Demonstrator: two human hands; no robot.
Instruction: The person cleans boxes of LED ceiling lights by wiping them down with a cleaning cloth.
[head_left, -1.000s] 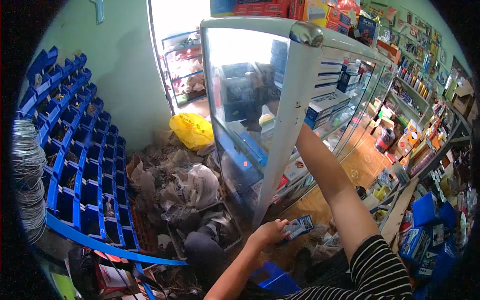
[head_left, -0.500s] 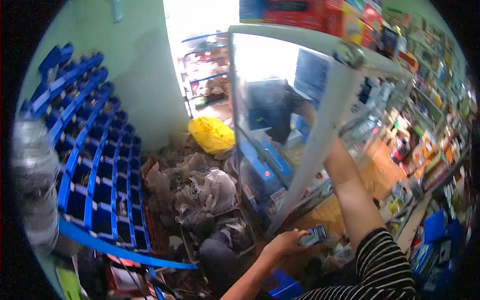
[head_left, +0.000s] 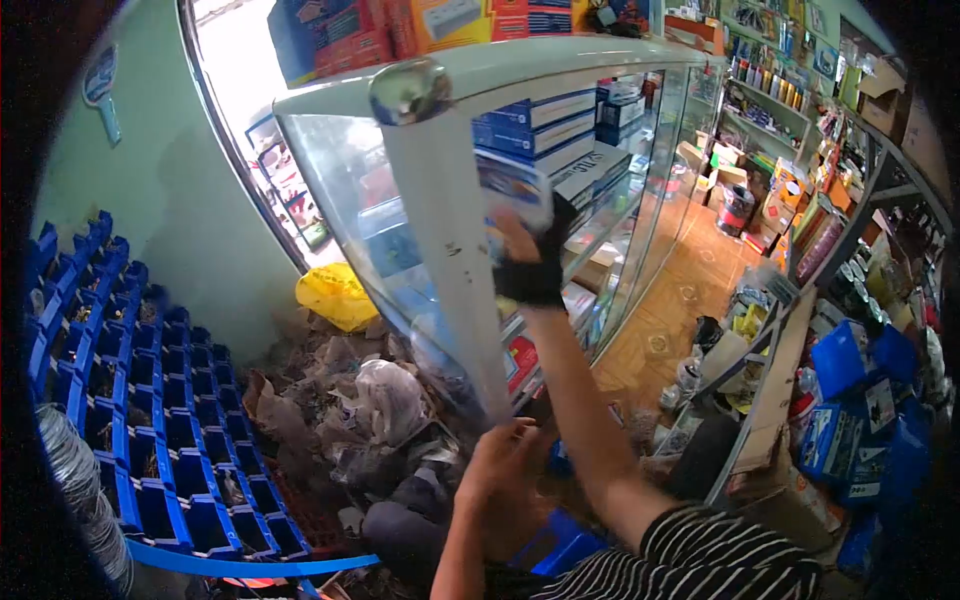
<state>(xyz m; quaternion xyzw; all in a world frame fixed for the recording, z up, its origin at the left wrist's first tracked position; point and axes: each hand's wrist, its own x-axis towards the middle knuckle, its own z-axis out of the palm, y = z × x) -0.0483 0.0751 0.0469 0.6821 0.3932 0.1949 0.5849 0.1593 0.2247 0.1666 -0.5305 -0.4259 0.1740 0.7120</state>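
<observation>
My right hand (head_left: 530, 265), in a black fingerless glove, reaches into the open side of a white-framed glass display cabinet (head_left: 440, 190). Its fingers close on a blue-and-white package (head_left: 512, 188), blurred by motion, in front of stacked blue boxes (head_left: 535, 125). Lower down, my left hand (head_left: 497, 462) is beside the foot of the cabinet's corner post, fingers curled. Whatever it may hold is hidden from me.
Blue parts bins (head_left: 150, 400) stand at left, with a wire coil (head_left: 85, 490) in front. Crumpled plastic bags (head_left: 385, 400) and a yellow bag (head_left: 340, 297) lie beside the cabinet. Colourful boxes (head_left: 440, 25) sit on top. A metal rack (head_left: 760, 340) and blue cases (head_left: 840, 440) are at right.
My view has swung right, showing more of the cabinet's inside. My left hand held a small blue packet before; that packet is out of sight now. The blue-and-white package now shows at my right hand.
</observation>
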